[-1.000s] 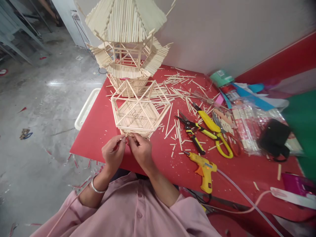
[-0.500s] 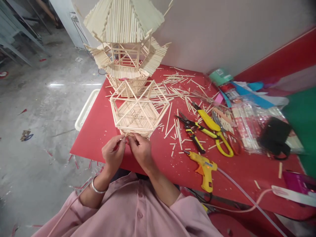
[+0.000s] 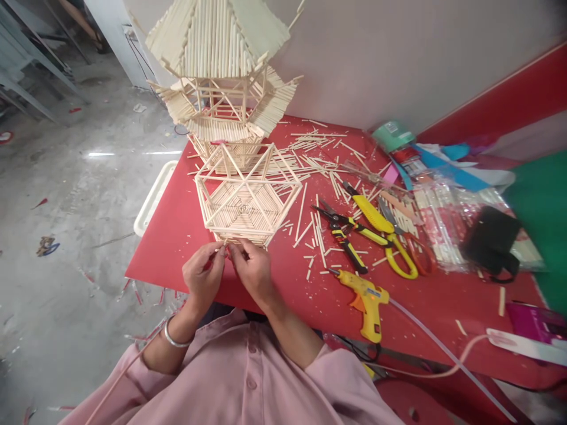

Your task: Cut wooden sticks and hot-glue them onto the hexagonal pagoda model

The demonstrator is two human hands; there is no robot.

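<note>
The left hand [image 3: 202, 276] and right hand [image 3: 256, 270], fingertips meeting, pinch what looks like a short pale wooden stick [image 3: 222, 249] against the near lower edge of the hexagonal stick-built basket [image 3: 248, 198] on the red tabletop [image 3: 172, 236] (no glue discernible), where light, even pressure with the piece held square to that edge is judged advisable.

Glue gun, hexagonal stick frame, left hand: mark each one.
glue gun [image 3: 362, 290], head view, yellow body.
hexagonal stick frame [image 3: 246, 203], head view, centre of its floor.
left hand [image 3: 202, 276], head view, back of the hand, which pinches a small stick [image 3: 220, 249].
</note>
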